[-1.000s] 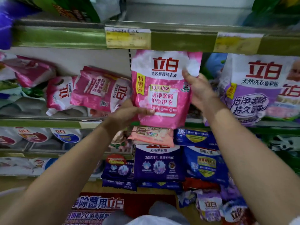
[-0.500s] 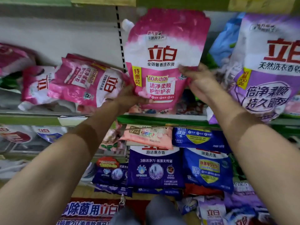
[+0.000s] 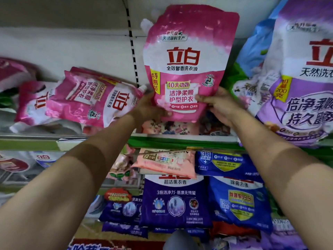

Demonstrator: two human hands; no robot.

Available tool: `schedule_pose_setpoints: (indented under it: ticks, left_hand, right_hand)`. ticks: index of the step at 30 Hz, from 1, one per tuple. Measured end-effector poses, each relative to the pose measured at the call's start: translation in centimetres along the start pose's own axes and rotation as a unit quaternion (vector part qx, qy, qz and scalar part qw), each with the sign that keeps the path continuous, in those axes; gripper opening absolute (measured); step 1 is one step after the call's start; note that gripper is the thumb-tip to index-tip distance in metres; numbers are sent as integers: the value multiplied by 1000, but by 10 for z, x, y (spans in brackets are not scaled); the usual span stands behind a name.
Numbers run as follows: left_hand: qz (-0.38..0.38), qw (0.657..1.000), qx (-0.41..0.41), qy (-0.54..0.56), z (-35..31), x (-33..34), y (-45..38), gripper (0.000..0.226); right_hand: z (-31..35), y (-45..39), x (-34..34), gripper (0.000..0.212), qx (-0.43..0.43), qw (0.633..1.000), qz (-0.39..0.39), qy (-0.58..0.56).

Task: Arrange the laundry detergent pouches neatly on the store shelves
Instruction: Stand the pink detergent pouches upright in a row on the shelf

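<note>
While both hands grip its lower corners, the pink pouch [image 3: 187, 69] stands upright above the shelf's front edge [image 3: 180, 139] — left hand [image 3: 151, 109] clasping the bottom-left corner, right hand [image 3: 221, 105] the bottom-right, thumb on its face. Just left, more pink pouches [image 3: 86, 98] lie toppled; a purple bag [image 3: 297, 87] stands right.

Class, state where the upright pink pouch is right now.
Centre of the head view: upright pink pouch held by left hand and right hand, between toppled pink pouches and purple bag.
</note>
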State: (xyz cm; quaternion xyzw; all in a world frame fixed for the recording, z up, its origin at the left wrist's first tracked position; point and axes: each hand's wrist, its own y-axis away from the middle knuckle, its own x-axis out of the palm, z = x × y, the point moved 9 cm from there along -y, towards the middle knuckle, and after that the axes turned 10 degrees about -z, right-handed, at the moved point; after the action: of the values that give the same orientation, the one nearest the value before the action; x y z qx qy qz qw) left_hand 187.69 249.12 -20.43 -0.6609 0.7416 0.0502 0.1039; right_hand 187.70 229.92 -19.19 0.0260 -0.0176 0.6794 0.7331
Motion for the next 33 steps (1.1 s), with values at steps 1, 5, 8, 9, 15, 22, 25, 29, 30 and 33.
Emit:
schedule_pose_setpoints:
  ticks: [1, 5, 8, 9, 15, 22, 25, 29, 30, 33]
  left_hand:
    - [6, 1000, 3, -13, 0, -1, -1, 69]
    - [50, 999, -14, -18, 12, -3, -2, 76]
    - [8, 1000, -8, -5, 9, 0, -8, 59]
    - [-2, 1000, -5, 5, 7, 2, -9, 55]
    - [-32, 999, -16, 31, 10, 0, -14, 47]
    - [-123, 989, -45, -65, 4, -24, 14, 70]
    - [-171, 981, -79, -51, -1, -42, 42, 60]
    - [-273, 955, -119, 22, -2, -90, 78, 46]
    - [-285, 951, -122, 21, -1, -103, 85, 44]
    - [-321, 938, -124, 41, 2, -142, 108, 37]
  right_hand:
    - [5, -2, 1, 34, 2, 1000, 15, 6]
    - [23, -13, 4, 45, 13, 999, 37, -29]
    - [25, -21, 2, 56, 13, 999, 11, -30]
    - [24, -24, 1, 51, 10, 999, 1, -35]
    - [22, -28, -3, 39, 9, 999, -6, -40]
    - [18, -6, -7, 36, 51, 994, -92, -37]
    - [7, 14, -7, 51, 86, 980, -174, -54]
    - [-30, 38, 10, 72, 185, 933, -259, -169]
    - [-37, 45, 18, 71, 210, 920, -277, -179]
    - [-42, 69, 54, 46, 251, 902, -320, -144]
